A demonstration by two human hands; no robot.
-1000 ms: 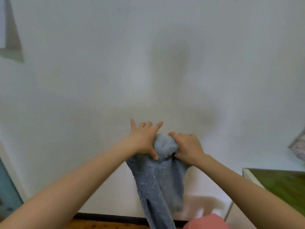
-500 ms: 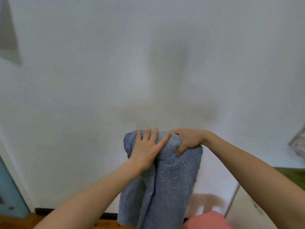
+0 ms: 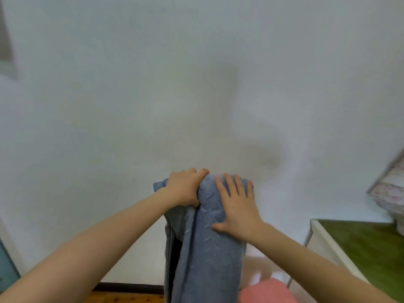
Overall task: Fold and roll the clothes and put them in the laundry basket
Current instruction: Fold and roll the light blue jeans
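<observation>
Laundry in hand: a person holds a blue-grey garment (image 3: pixel 205 259) up at arm's length in front of a plain white wall (image 3: pixel 196 84), with both bare forearms reaching in from the lower corners of the head view. The left hand (image 3: pixel 185 188) has its grip clamped on the garment's top edge, fingers curled over the bunched cloth and thumb pressed in below. The right hand (image 3: pixel 237 207) lies flat against the front of the cloth just beside the left. Its grip is apart, the fingers straight and spread with their tips at the upper fold and the thumb pointing left across the fabric.

The garment hangs in the air from the two hands. Its top is rounded into a thick fold and the rest falls in long vertical pleats out of the bottom of the view. Small pale raised flecks dot its surface, and a dark gap shows between two layers on its left side.

Below and to the right of the hanging cloth is a pink object (image 3: pixel 267 291), only its top showing. Farther right stands a desk (image 3: pixel 360 248) with a green top and white edge. A pale patterned object (image 3: pixel 390 189) shows above its far end, cut off by the frame. A dark skirting board (image 3: pixel 129 287) runs along the foot of the wall above a strip of wooden floor (image 3: pixel 126 298).
</observation>
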